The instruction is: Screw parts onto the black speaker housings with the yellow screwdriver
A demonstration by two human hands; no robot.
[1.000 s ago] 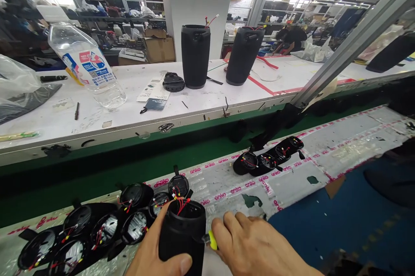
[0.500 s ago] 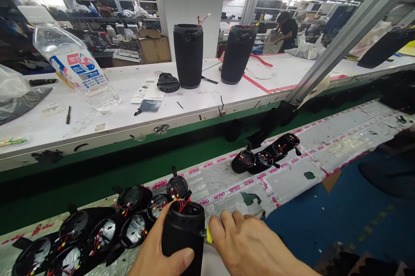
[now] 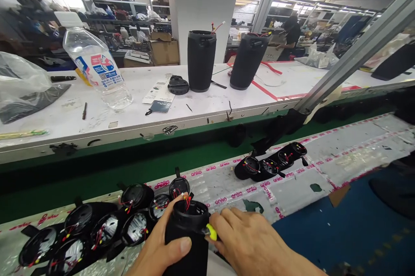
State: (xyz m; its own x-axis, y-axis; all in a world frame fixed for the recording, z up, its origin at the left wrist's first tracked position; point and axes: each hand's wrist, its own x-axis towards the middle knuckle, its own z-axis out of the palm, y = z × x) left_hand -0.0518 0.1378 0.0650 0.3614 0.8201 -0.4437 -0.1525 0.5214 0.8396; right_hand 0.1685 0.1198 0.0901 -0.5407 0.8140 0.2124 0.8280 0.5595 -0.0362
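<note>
A black cylindrical housing (image 3: 187, 241), open at the top with red wires at its rim, stands upright at the bottom centre. My left hand (image 3: 162, 245) is wrapped round its left side, the thumb across its front. On the other side, my right hand (image 3: 244, 235) grips a small yellow-handled tool (image 3: 212, 232). The tool's tip touches the housing just below its upper rim; the exact tip shape is too small to tell. Several black housings with round ends and red wires (image 3: 108, 230) lie on the lower bench to the left.
More wired housings (image 3: 270, 166) lie right of centre on the lower bench (image 3: 327, 155). On the white shelf (image 3: 129, 122) stand a water bottle (image 3: 103, 68), two black cylinders (image 3: 201, 62) (image 3: 249, 62) and a black cap (image 3: 178, 85). A slanted metal post (image 3: 353, 51) rises at right. A person (image 3: 292, 32) is behind.
The view has shifted, so the shelf objects appear farther right. The yellow tool shows more of its handle and now sits tilted at the housing's upper side. Both hands keep their holds.
</note>
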